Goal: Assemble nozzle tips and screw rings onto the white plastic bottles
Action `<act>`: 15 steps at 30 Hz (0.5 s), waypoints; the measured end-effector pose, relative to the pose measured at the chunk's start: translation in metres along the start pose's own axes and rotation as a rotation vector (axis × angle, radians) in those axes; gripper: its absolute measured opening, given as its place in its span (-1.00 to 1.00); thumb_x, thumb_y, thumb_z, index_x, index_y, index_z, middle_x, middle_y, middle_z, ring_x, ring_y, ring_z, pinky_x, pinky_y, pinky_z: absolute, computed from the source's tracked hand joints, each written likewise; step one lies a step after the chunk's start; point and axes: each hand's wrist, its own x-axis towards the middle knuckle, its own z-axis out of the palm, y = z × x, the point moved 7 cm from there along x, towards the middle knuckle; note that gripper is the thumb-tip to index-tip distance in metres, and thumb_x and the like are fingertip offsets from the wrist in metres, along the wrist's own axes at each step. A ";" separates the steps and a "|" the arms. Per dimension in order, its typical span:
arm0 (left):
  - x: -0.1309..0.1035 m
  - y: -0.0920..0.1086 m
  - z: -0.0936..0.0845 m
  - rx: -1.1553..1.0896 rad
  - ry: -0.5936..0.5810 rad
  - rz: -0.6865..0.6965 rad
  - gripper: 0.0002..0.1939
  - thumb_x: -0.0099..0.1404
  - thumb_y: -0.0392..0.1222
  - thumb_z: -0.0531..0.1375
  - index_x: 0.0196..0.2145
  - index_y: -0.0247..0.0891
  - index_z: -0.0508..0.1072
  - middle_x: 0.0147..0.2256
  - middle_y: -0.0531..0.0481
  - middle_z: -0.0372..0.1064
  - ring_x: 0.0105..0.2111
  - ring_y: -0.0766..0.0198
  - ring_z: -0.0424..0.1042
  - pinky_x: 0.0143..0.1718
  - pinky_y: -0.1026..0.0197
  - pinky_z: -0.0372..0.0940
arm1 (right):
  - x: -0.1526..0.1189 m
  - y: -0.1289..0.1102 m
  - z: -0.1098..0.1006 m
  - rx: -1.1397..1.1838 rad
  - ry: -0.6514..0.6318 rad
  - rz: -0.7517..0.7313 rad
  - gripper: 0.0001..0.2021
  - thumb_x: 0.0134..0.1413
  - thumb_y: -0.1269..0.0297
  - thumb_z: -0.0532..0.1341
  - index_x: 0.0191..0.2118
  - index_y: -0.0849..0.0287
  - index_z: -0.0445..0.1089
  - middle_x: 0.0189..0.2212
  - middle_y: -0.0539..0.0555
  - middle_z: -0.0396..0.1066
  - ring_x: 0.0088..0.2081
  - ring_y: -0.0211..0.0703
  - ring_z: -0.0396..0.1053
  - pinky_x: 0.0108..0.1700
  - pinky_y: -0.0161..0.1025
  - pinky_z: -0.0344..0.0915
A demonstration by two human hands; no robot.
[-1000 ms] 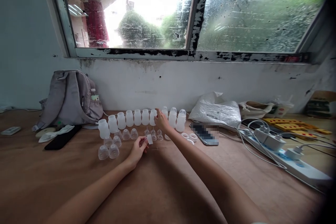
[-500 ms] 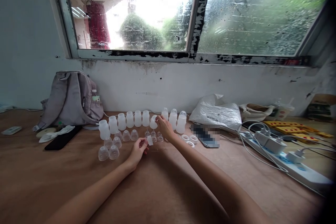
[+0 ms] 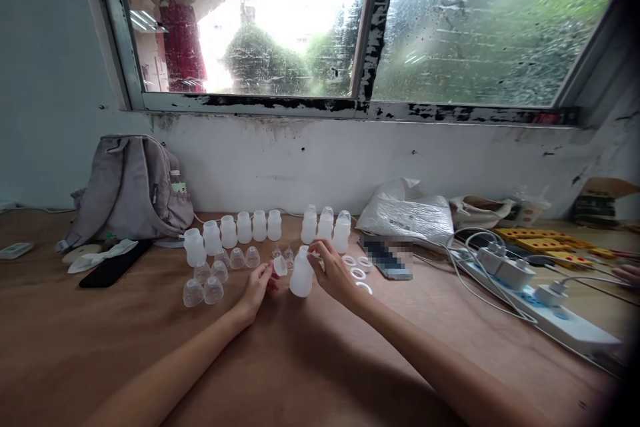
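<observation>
The right hand [image 3: 336, 275] pinches a white bottle [image 3: 301, 277] near its top, just beside the small clear piece [image 3: 280, 266] the left hand [image 3: 256, 292] pinches, so they're likely being brought close, and next needs both held steady.

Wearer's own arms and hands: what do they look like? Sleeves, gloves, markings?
Left hand and right hand: both bare, no gloves. Left forearm and right forearm: slender, no sleeves, watch or bracelet in view, no cables or clear markings. Fingers too small to rule out rings.
</observation>
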 end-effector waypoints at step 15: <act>0.000 -0.001 0.002 0.019 -0.027 -0.001 -0.57 0.10 0.16 0.05 -0.47 -0.34 0.31 -0.54 0.05 0.27 -0.64 0.43 0.25 -0.65 0.39 0.10 | -0.040 0.012 0.049 0.527 -0.310 0.259 -0.48 -0.23 0.19 0.28 -0.05 0.08 0.19 -0.14 0.06 0.31 -0.12 -0.03 0.27 -0.09 -0.14 0.21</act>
